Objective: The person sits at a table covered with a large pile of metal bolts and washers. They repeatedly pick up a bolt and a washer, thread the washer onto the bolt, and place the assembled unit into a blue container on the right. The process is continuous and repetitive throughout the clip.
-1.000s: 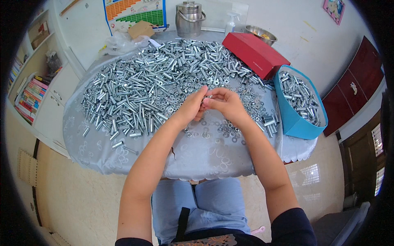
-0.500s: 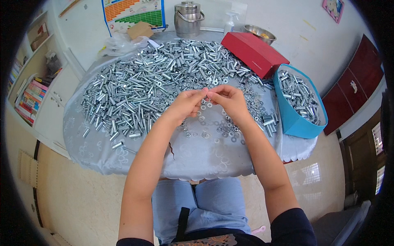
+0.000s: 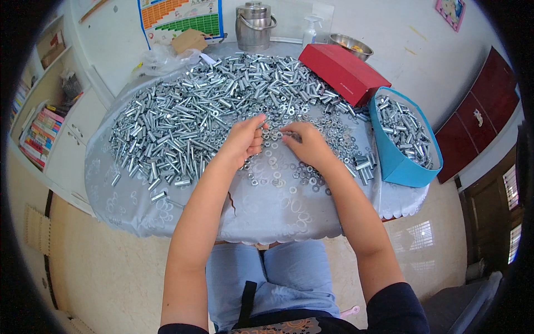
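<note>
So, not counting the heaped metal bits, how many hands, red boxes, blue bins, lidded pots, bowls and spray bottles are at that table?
Hands: 2, the left hand and right hand
Red box: 1
Blue bin: 1
Lidded metal pot: 1
Metal bowl: 1
Spray bottle: 1
Total: 7

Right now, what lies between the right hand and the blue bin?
In the head view, loose washers lie nearest the right hand, then a few short metal tubes beside the blue bin.
</note>
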Demonstrator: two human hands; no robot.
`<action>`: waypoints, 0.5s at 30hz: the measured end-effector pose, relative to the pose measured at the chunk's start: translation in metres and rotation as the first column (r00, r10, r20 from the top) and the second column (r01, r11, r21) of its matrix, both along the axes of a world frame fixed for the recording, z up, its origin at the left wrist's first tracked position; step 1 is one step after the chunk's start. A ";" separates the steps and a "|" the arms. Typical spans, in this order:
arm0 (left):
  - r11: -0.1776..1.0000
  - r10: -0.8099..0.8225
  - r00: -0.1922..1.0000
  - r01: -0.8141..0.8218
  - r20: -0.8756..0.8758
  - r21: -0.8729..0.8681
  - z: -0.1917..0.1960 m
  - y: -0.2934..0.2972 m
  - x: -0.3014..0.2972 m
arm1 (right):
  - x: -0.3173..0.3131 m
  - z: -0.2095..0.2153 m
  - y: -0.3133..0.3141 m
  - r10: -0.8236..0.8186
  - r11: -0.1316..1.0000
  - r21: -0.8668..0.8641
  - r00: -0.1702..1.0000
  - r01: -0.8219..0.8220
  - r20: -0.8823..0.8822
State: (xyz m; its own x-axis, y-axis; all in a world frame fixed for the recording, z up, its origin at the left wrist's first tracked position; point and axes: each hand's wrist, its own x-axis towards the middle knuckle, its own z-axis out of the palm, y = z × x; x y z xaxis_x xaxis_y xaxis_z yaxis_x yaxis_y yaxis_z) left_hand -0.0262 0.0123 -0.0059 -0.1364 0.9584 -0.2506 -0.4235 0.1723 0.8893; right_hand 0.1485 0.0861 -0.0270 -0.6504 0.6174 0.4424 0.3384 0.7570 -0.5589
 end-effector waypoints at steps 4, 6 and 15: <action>1.000 0.004 0.997 -0.005 0.074 0.017 0.000 0.001 0.000 | -0.002 -0.011 -0.001 0.006 0.966 0.258 0.997 -0.026 0.077; 1.000 0.015 0.997 -0.015 0.080 -0.001 0.001 0.001 0.000 | -0.003 -0.008 -0.003 -0.010 0.970 0.244 0.989 -0.026 0.145; 1.000 0.024 0.999 -0.024 0.029 0.003 -0.002 0.001 0.004 | -0.005 -0.003 -0.003 -0.009 0.989 0.147 0.990 -0.011 0.138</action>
State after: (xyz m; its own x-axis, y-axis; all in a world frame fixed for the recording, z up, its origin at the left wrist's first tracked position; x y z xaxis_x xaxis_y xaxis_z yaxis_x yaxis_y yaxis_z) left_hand -0.0224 0.0128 -0.0074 -0.1525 0.9556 -0.2520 -0.4528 0.1591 0.8773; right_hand 0.1436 0.0828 -0.0299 -0.7121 0.5518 0.4341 0.4039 0.8277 -0.3896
